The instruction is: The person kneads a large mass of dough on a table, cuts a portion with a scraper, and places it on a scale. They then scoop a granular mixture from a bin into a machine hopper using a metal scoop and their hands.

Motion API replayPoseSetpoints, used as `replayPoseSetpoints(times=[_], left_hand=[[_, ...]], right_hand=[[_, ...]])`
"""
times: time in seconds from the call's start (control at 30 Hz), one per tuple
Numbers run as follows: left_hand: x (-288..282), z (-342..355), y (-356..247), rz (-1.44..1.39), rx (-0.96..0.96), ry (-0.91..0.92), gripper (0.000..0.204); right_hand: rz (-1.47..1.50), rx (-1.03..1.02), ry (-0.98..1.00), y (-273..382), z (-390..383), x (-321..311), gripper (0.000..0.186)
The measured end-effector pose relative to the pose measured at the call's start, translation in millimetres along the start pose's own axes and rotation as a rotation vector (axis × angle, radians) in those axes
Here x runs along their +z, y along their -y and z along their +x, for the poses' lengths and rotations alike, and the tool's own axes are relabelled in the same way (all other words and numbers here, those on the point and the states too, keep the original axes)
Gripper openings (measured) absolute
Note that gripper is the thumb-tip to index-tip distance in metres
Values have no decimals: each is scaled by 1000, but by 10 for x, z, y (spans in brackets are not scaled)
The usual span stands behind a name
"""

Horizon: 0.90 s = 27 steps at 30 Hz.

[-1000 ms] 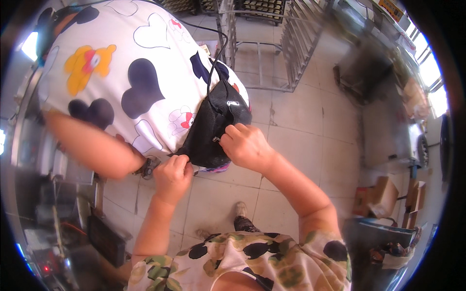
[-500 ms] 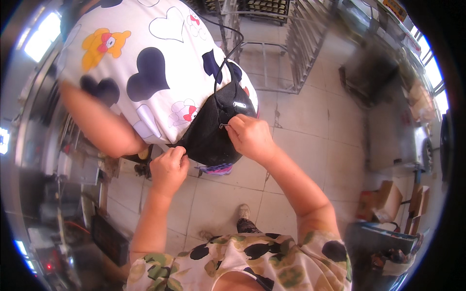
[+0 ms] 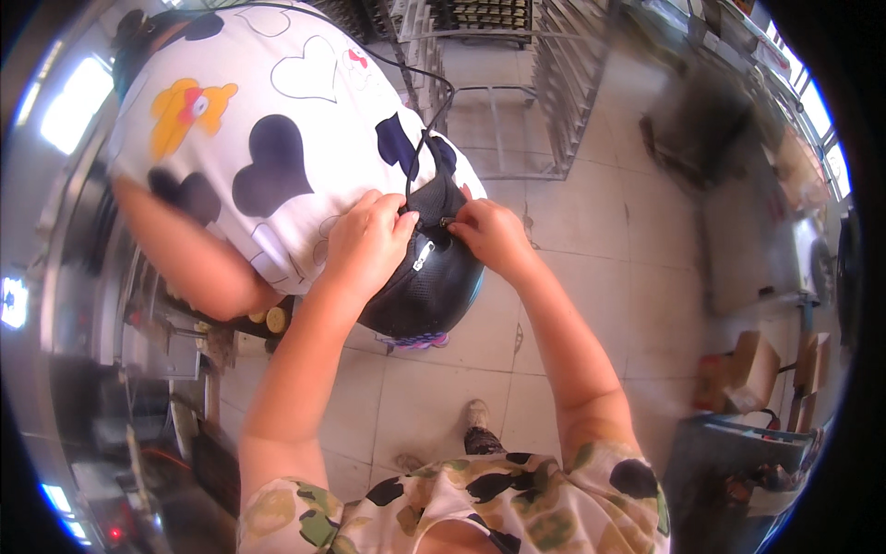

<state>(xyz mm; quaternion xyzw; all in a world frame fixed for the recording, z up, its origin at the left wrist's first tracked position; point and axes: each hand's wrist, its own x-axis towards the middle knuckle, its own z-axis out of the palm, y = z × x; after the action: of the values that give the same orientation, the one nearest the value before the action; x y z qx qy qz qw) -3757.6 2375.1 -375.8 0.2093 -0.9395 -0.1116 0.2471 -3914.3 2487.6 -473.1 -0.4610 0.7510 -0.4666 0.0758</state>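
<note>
A co-worker in a white shirt printed with hearts and bears bends over in front of me. A black waist bag hangs at that person's lower back. My left hand pinches the bag's upper edge, close to where a black cable enters it. My right hand is closed on a small dark zipper pull at the bag's right side. A silver zipper pull hangs loose just below, on the bag's front. The fingertips of both hands nearly meet.
The co-worker's bare arm reaches down at the left. Beyond stands a metal tray rack. Cardboard boxes sit at the right, near a blurred grey machine. Pale floor tiles lie between, and my shoe shows below.
My left hand has moved up and right, from the bag's lower left corner to its top edge near the cable. My right hand has shifted slightly right and up, still pinching.
</note>
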Motion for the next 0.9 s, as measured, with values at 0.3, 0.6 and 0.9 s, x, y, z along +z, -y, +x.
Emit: replayPoseSetpoints(times=[0.3, 0.6, 0.9], left_hand=[[-41, 354, -11, -412, -10, 433, 13], [295, 934, 84, -128, 224, 579, 27], [440, 1179, 116, -118, 444, 526, 10]], right_hand=[[-81, -366, 77, -147, 232, -121, 18], [220, -11, 247, 8, 414, -547, 15], [139, -347, 76, 100, 239, -474, 15]])
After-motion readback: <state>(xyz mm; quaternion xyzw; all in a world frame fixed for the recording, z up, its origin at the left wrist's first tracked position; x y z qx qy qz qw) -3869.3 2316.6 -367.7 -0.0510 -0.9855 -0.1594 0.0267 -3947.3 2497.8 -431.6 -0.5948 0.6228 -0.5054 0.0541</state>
